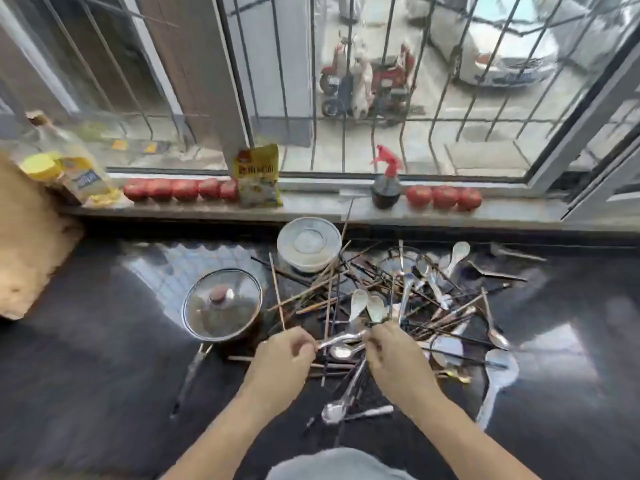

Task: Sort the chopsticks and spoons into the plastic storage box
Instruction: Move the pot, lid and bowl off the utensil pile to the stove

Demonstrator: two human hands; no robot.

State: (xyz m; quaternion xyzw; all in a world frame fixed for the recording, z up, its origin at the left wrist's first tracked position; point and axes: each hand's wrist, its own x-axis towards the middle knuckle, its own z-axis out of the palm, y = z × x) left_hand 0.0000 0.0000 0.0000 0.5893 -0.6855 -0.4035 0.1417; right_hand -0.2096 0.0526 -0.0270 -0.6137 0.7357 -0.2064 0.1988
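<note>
A tangled heap of chopsticks (313,289) and spoons (438,292) lies on the dark counter in front of me. Two white ceramic spoons (367,304) lie near the heap's middle. My left hand (282,358) pinches one end of a metal spoon (341,338) just above the pile. My right hand (391,355) holds the other end of that spoon, fingers curled around it. A round clear plastic container (309,243) stands at the back of the heap, under the window sill. A large white ladle (498,379) lies at the right.
A small pot with a glass lid (223,303) sits left of the pile, its handle pointing toward me. The sill holds tomatoes (180,189), a yellow packet (258,176), an oil bottle (69,164) and a red-topped spray bottle (386,183). A brown cloth-like mass (27,244) is at far left.
</note>
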